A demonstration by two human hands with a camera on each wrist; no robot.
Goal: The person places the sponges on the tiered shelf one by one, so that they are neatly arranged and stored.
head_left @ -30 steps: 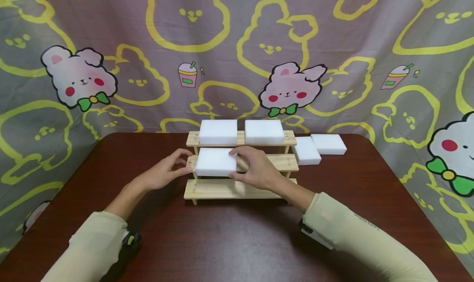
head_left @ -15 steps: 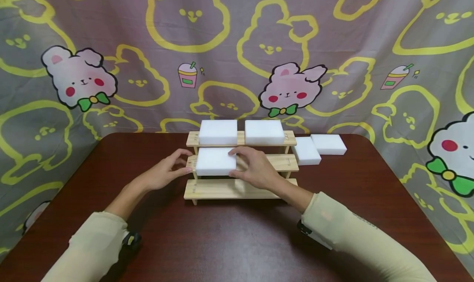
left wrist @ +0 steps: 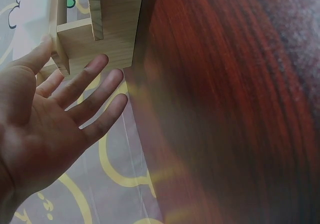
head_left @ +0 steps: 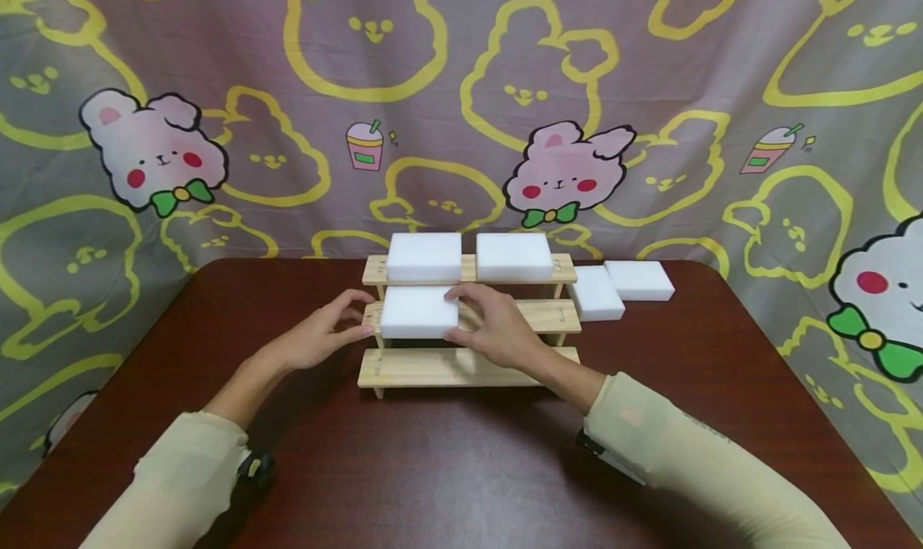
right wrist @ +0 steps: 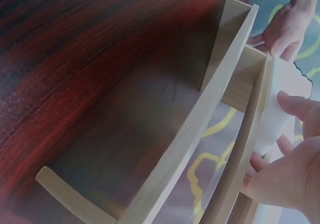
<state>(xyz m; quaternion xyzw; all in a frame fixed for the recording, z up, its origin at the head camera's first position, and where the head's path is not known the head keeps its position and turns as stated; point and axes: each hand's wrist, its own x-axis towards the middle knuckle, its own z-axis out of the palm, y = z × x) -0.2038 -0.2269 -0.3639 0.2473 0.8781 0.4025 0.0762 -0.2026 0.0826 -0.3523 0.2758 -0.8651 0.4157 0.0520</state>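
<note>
block (head_left: 417, 312) rearward, seemingly against right fingers (head_left: 469, 293)

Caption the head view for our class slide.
Right hand grips a white block on the middle shelf of a wooden rack.

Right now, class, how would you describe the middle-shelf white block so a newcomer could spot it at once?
On the dark red-brown table stands a three-tier wooden rack. Its middle tier carries one white block, towards the left end. Unlike the two top-tier blocks and the two table blocks, this one is held by the right hand.
</note>
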